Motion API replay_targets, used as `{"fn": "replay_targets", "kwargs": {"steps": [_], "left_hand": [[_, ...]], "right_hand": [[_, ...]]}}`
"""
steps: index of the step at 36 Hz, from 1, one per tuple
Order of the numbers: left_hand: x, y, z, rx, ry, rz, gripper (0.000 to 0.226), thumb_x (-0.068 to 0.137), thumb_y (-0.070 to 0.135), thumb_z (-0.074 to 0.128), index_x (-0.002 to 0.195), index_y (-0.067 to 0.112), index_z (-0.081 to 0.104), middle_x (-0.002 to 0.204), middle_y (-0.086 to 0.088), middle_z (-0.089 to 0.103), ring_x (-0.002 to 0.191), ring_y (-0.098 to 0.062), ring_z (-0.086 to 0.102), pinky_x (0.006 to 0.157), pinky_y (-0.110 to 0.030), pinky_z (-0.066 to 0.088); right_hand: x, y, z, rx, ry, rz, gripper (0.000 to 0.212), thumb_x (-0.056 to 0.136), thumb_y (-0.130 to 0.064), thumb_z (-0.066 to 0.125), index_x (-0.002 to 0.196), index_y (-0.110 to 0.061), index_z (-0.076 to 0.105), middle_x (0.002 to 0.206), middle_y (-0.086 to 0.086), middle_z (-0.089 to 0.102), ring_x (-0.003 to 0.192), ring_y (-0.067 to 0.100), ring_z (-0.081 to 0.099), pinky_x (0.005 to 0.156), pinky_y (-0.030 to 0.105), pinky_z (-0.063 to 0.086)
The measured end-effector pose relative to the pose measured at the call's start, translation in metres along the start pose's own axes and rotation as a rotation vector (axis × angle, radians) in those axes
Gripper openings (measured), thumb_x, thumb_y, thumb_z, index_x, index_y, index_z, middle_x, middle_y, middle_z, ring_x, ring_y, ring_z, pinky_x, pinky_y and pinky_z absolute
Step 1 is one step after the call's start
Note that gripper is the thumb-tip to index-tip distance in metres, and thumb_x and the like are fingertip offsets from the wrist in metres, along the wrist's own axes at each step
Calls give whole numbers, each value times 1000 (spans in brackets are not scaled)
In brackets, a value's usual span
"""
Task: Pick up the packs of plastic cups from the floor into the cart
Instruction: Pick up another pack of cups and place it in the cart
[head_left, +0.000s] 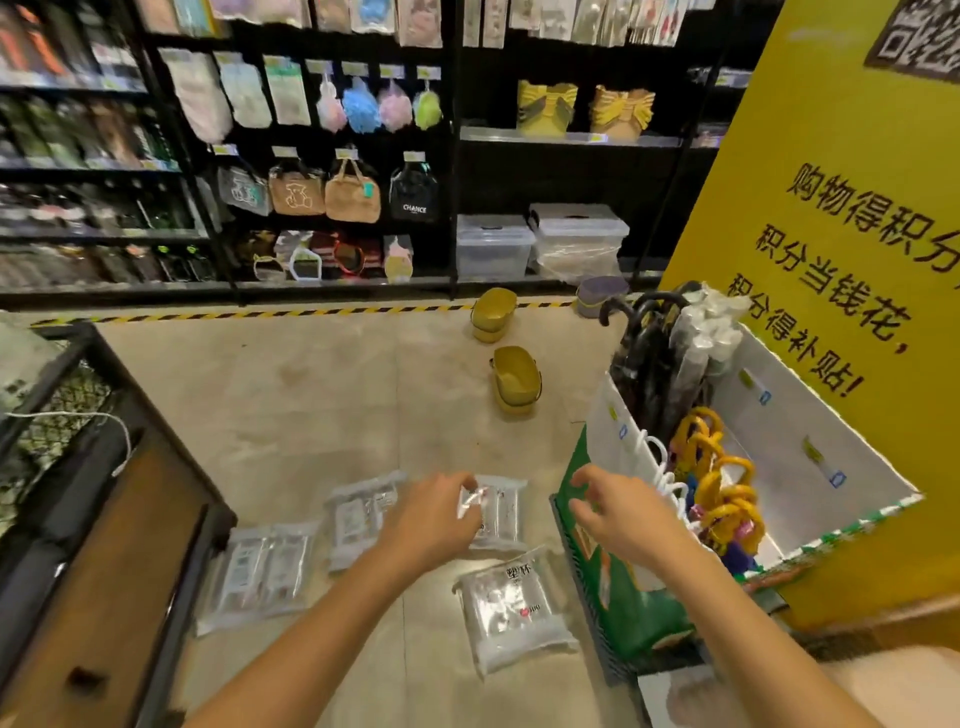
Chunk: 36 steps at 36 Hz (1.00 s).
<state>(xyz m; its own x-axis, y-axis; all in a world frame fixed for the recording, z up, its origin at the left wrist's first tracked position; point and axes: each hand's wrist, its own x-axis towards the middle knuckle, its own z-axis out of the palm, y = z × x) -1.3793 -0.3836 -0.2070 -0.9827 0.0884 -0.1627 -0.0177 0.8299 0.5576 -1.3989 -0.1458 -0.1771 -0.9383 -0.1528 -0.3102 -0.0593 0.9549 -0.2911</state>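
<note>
- Brown wood-decked, black-framed cart (104, 545) stands left, near the packs; probably the drop-off.
- White cardboard bin (779, 431) keeps yellow hooked umbrella handles (727, 493) upright.
- Four clear, crinkly film packs of plastic cups (514, 613) lie flat on the floor.
- Left hand (431, 519) pinches the farthest pack (501, 512) at its edge, seemingly to lift.
- Right hand (618, 514) hovers empty, fingers loosely spread.

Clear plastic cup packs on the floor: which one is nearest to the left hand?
The back right clear plastic pack, beside the green box: the left hand has its fingers over its edge. The other three lie away from the fingers.
</note>
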Motion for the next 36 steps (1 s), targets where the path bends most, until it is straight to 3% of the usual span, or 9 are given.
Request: {"fn": "replay_targets", "kwargs": {"steps": [7, 10, 13, 20, 24, 28, 31, 36], "left_hand": [[77, -35, 47, -105, -29, -104, 42, 93, 34, 52, 134, 26, 50, 135, 1, 55, 119, -18, 55, 98, -39, 47], [108, -51, 72, -151, -66, -158, 42, 94, 30, 53, 136, 25, 47, 135, -2, 52, 109, -15, 57, 90, -33, 47], [141, -69, 101, -162, -88, -196, 45, 94, 28, 53, 138, 24, 45, 133, -6, 52, 116, -19, 55, 91, -32, 46], [202, -115, 191, -285, -80, -332, 51, 95, 23, 54, 144, 25, 38, 133, -6, 51, 112, -21, 54, 88, -29, 43], [224, -157, 271, -333, -99, -430, 59, 94, 26, 54, 148, 31, 31, 143, 1, 43, 119, -11, 49, 94, -22, 36], [248, -211, 369, -336, -157, -539, 65, 92, 34, 53, 151, 35, 25, 143, 1, 41, 124, -17, 48, 99, -29, 39], [260, -253, 451, -341, -191, -595, 75, 81, 42, 50, 151, 32, 27, 142, -5, 44, 122, -23, 52, 94, -26, 36], [273, -330, 591, -298, -320, -651, 87, 75, 55, 46, 153, 37, 12, 146, -15, 44, 126, -35, 48, 103, -46, 41]], "right_hand": [[94, 35, 35, -16, -97, 8, 44, 106, -36, 49, 147, -20, 48, 135, 9, 65, 123, 28, 63, 93, 40, 53], [132, 50, 59, -9, -104, 21, 43, 104, -36, 51, 144, -21, 49, 129, 9, 66, 117, 29, 64, 94, 45, 55], [167, 67, 86, 25, -132, 40, 40, 103, -33, 51, 141, -21, 51, 121, 8, 65, 109, 30, 65, 88, 44, 55], [253, 118, 165, 76, -221, 94, 47, 105, -32, 52, 150, -20, 45, 141, 13, 57, 124, 34, 60, 101, 48, 52], [305, 158, 241, 93, -312, 137, 52, 107, -33, 49, 156, -22, 37, 144, 13, 52, 128, 34, 56, 103, 46, 50], [350, 212, 344, 123, -384, 142, 53, 107, -32, 48, 158, -24, 37, 149, 11, 49, 133, 32, 53, 106, 46, 49], [377, 255, 426, 149, -465, 181, 56, 106, -32, 51, 159, -26, 34, 150, 15, 47, 134, 35, 52, 107, 47, 49], [413, 324, 557, 196, -534, 234, 62, 105, -37, 53, 161, -31, 28, 154, 15, 48, 133, 35, 54, 110, 47, 47]]}}
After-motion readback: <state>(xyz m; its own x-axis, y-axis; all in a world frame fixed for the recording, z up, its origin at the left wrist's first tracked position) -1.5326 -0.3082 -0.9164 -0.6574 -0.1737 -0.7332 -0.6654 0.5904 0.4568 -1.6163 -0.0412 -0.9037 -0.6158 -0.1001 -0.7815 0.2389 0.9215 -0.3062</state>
